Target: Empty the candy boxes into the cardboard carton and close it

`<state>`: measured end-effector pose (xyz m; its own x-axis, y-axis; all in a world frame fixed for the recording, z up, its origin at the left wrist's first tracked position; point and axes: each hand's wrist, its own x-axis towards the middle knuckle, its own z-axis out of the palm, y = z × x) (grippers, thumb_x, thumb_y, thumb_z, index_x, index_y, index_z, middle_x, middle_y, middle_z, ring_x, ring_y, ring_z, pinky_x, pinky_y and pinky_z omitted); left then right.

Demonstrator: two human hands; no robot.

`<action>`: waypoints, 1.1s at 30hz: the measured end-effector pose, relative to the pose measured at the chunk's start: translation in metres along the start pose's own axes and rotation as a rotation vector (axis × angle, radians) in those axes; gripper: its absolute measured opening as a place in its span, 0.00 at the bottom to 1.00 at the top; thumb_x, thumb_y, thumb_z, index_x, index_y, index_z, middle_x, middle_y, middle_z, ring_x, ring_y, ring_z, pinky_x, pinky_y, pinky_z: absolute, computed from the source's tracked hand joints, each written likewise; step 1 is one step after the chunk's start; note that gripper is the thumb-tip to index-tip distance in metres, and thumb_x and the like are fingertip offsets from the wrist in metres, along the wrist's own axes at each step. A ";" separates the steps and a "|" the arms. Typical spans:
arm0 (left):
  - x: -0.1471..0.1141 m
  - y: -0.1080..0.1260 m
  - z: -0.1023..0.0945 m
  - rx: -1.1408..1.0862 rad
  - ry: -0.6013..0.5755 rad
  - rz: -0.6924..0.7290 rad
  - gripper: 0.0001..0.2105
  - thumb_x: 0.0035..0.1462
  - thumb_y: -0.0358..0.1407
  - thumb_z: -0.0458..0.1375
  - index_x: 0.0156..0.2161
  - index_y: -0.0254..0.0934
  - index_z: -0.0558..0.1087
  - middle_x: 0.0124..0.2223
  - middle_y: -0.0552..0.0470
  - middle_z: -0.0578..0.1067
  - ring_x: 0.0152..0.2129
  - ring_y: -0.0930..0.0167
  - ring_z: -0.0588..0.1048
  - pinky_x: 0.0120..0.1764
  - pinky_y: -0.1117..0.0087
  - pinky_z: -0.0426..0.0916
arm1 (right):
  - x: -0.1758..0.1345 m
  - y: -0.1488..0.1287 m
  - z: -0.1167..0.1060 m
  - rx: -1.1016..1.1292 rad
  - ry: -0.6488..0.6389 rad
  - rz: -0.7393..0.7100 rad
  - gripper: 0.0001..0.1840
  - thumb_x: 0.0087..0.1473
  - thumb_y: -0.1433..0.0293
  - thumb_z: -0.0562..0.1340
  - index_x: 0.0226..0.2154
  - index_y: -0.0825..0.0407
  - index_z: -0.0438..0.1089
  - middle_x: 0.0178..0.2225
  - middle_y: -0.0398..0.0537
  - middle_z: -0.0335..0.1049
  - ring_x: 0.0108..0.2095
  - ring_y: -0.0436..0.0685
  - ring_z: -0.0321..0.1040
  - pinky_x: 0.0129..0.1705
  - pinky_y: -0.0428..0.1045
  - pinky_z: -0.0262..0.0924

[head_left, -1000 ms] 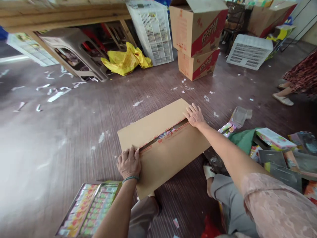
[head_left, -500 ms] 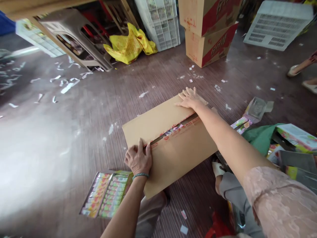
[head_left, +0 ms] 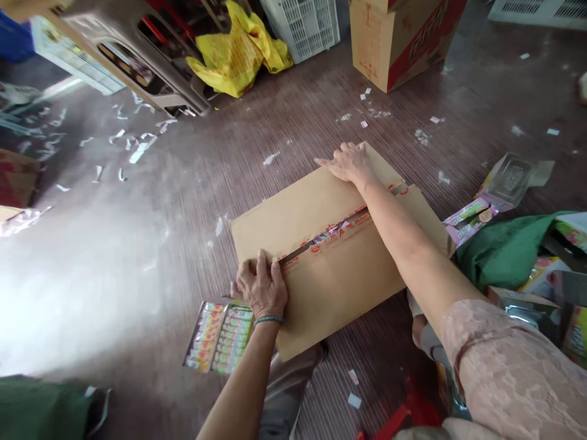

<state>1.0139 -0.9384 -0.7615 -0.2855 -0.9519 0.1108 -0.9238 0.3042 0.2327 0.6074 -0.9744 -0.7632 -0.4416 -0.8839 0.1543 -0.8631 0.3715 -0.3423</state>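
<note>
A brown cardboard box (head_left: 339, 275) stands on the floor before me, its two long top flaps folded inward. Through the narrow gap between the flaps, a strip of small colourful packets (head_left: 331, 232) shows. My left hand (head_left: 262, 286), with a beaded bracelet at the wrist, presses on the near left end of the flaps, fingers spread. At the far edge, my right hand (head_left: 349, 164) lies on the far flap with its fingers stretched out. Beside my left forearm is a display box of wrapped sticks (head_left: 220, 336), partly hidden.
Taller cartons (head_left: 373, 49), a white crate (head_left: 305, 27) and a yellow plastic bag (head_left: 238, 52) stand beyond. Green cloth (head_left: 504, 250) and opened packages (head_left: 509, 180) lie at right. Paper scraps litter the floor. A red object (head_left: 408, 409) is near my legs.
My right hand has shifted slightly left along the far flap, and the gap between the flaps looks narrower. My left hand stays at its end. The view has tilted down.
</note>
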 end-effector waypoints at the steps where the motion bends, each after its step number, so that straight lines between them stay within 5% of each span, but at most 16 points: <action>1: 0.000 -0.001 0.000 -0.004 -0.003 0.000 0.27 0.74 0.46 0.48 0.69 0.34 0.73 0.73 0.31 0.65 0.72 0.48 0.61 0.72 0.36 0.46 | -0.001 0.001 0.001 0.011 0.006 0.000 0.59 0.71 0.36 0.31 0.56 0.64 0.77 0.58 0.71 0.71 0.65 0.79 0.62 0.69 0.86 0.41; 3: 0.000 -0.003 0.001 -0.018 -0.020 0.009 0.27 0.75 0.45 0.46 0.69 0.34 0.71 0.75 0.31 0.62 0.74 0.49 0.57 0.73 0.36 0.43 | -0.006 -0.002 0.001 0.019 0.007 -0.020 0.57 0.73 0.40 0.28 0.58 0.64 0.76 0.53 0.67 0.74 0.65 0.78 0.63 0.68 0.87 0.40; 7: 0.005 -0.006 0.002 -0.051 -0.065 0.073 0.29 0.74 0.46 0.45 0.69 0.29 0.70 0.73 0.30 0.66 0.74 0.49 0.59 0.73 0.43 0.54 | -0.029 -0.018 -0.006 0.058 0.014 -0.065 0.56 0.73 0.40 0.31 0.53 0.65 0.77 0.43 0.64 0.77 0.60 0.75 0.70 0.71 0.83 0.41; 15: 0.007 0.000 0.002 -0.015 -0.062 0.057 0.29 0.72 0.46 0.48 0.68 0.29 0.71 0.72 0.31 0.68 0.72 0.47 0.62 0.71 0.42 0.57 | -0.028 -0.014 -0.009 -0.025 -0.050 -0.125 0.50 0.74 0.39 0.35 0.60 0.60 0.74 0.64 0.67 0.68 0.72 0.77 0.54 0.73 0.82 0.38; 20: 0.008 -0.005 0.003 -0.025 -0.050 0.053 0.29 0.73 0.46 0.47 0.70 0.31 0.70 0.72 0.31 0.67 0.73 0.49 0.61 0.71 0.43 0.57 | -0.014 -0.023 0.005 -0.029 -0.080 -0.054 0.56 0.72 0.39 0.30 0.59 0.65 0.74 0.61 0.70 0.71 0.67 0.77 0.62 0.72 0.80 0.43; 33: 0.011 -0.005 -0.002 0.013 -0.041 -0.011 0.29 0.74 0.44 0.43 0.68 0.29 0.71 0.66 0.30 0.72 0.68 0.49 0.66 0.70 0.45 0.59 | -0.013 -0.023 0.017 0.042 -0.021 -0.039 0.52 0.75 0.42 0.31 0.55 0.60 0.77 0.54 0.64 0.73 0.65 0.77 0.62 0.71 0.83 0.42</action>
<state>1.0162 -0.9500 -0.7592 -0.2849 -0.9561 0.0681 -0.9301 0.2930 0.2214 0.6368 -0.9764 -0.7735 -0.4023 -0.9034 0.1485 -0.8682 0.3251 -0.3749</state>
